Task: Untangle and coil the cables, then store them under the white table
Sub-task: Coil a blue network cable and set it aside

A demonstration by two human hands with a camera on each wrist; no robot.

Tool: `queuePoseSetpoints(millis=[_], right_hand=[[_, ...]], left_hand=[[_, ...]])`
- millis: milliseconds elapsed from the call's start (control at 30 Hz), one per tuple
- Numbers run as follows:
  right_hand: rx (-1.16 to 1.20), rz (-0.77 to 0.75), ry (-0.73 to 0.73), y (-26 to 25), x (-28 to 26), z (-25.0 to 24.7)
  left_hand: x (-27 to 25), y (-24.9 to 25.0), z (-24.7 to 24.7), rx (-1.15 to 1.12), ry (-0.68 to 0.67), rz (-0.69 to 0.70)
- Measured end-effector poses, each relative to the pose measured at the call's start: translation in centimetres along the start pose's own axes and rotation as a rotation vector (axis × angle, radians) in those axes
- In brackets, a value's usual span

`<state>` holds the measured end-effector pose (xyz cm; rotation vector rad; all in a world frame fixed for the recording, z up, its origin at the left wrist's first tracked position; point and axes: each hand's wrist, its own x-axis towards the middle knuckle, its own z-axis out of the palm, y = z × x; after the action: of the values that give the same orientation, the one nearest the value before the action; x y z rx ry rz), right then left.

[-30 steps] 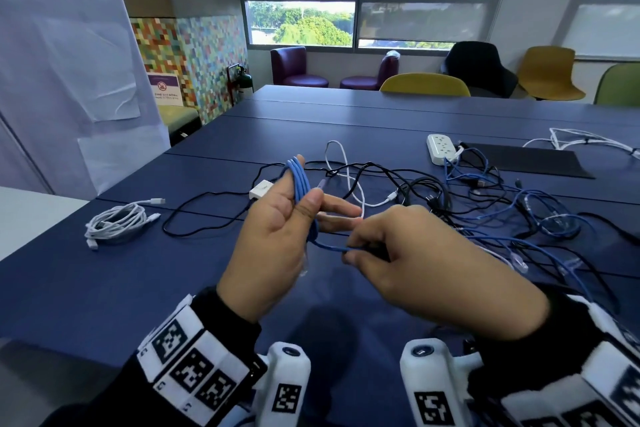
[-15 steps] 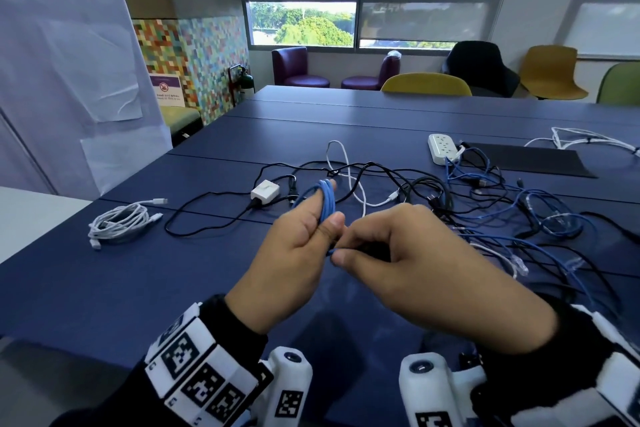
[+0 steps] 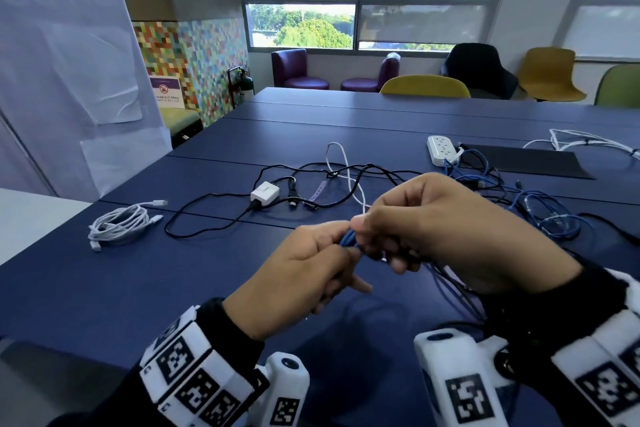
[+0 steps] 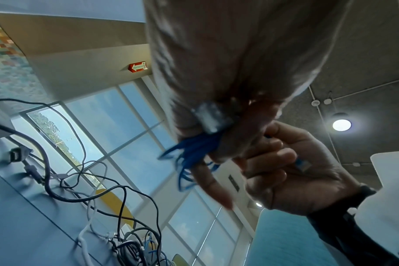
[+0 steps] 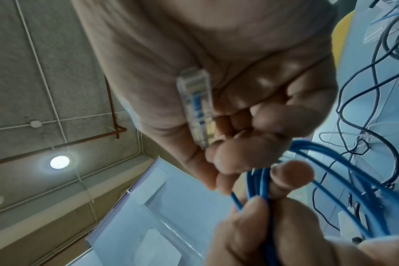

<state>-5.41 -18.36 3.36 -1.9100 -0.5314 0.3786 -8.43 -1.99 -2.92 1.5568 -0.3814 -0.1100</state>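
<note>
While both hands meet above the near edge of the blue table [image 3: 104,288], the left hand [image 3: 301,274] has its fingers curled round a small bundle of blue cable [image 3: 348,239], with the thumb pressing the loops against the forefinger. In the right wrist view those loops [image 5: 259,181] run side by side between the left thumb and fingers. The right hand [image 3: 446,229] touches the left at the bundle; its fingers are folded in, and a clear plug [image 5: 195,106] on the end of the blue cable lies against its palm, pinched under the curled fingertips. More blue cable trails from the bundle down to the right of the hands.

Behind the hands on the table lies a tangle of black cables [image 3: 214,215], with a small white adapter [image 3: 265,191] among them and a thin white cable [image 3: 341,163] looping through. Left of the tangle sits a coiled white cable [image 3: 119,224], well apart from the hands. To the right of the tangle are loose blue cables [image 3: 540,208], and behind those a white power strip [image 3: 441,149] beside a dark mat [image 3: 526,161].
</note>
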Motion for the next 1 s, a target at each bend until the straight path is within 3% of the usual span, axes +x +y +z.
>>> queuePoseSetpoints(millis=[167,233,367,500,667,800,1000], right_hand=[[0.112,-0.105,-0.044,-0.3,-0.1,-0.5],[0.132,-0.143,0.05,0.2,0.0,-0.6],[-0.114,-0.301,0.192,2.0,0.7,0.5],[-0.019,-0.303,0.088,3.4,1.5,1.6],[-0.059,-0.347,0.167,4.1,2.5,1.5],[-0.191,-0.418,0.223,4.7,3.1,1.3],[-0.341,-0.64,0.196,4.6,2.5,2.9]], left_hand=[[-0.1,-0.5,-0.1,-0.262,-0.004,0.014],[-0.1,-0.5,-0.2,-0.381,0.012,0.024],[0.0,-0.3,-0.6,-0.46,0.028,0.041],[0.2,-0.3,-0.5,-0.436,0.138,0.03],[0.6,-1.2,-0.9,-0.339,0.281,0.008],[0.8,-1.0,-0.8,-0.382,0.292,-0.056],[1.2,0.0,-0.6,-0.064,0.287,-0.126]])
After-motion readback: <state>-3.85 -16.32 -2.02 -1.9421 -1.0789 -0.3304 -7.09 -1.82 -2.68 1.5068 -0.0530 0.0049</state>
